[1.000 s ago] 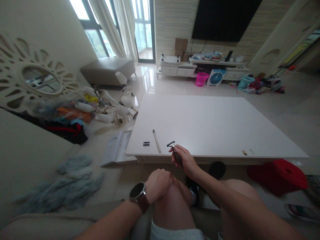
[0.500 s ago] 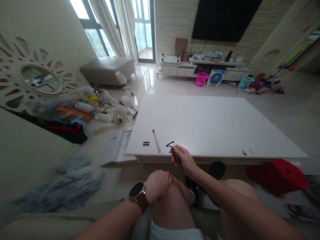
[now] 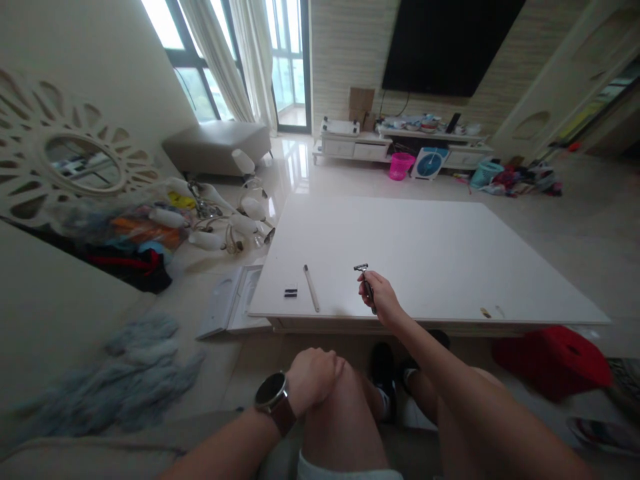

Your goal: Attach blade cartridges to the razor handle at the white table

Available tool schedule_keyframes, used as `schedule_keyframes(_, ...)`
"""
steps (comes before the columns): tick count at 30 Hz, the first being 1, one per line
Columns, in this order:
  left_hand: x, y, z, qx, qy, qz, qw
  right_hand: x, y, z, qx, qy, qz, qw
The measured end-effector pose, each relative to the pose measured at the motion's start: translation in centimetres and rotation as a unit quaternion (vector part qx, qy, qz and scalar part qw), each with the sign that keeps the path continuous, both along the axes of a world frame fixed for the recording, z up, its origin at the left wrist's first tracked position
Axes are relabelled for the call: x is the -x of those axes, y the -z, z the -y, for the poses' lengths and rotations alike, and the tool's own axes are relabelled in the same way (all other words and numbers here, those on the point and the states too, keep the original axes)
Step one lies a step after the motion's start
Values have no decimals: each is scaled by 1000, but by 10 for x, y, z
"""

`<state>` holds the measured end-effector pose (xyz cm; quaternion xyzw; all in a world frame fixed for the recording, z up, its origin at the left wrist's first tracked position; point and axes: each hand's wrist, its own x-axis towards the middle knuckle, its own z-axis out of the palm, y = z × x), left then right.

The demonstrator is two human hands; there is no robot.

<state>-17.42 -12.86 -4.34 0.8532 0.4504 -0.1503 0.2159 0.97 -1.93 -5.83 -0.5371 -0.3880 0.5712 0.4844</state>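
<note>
Black-handled razor (image 3: pixel 369 291), right hand (image 3: pixel 382 295) around it, curled nearly closed

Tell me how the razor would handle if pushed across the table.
The razor, in the right hand, looks stiff: its slim handle runs straight. Its crosswise head should probably keep it from rolling far. On the shiny table, it would likely slide easily.

No text, label, brand, number or sign can be read here.
</note>
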Motion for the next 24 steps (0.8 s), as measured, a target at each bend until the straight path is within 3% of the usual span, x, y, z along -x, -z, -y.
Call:
schedule_keyframes(6,1,1,0,-1,4,5,1000,1,31,-12,58,22,21,998)
schedule_keyframes(9,1,2,1,8,-24,4,1000,13,41,-14,69,29,18,997)
schedule_keyframes(17,-1,5,3,-9,-9,21,1000,48,65,-3,77,47,21,996)
schedule_keyframes(24,0,4,2,-11,-8,0,1000,58,74,2,72,57,31,995)
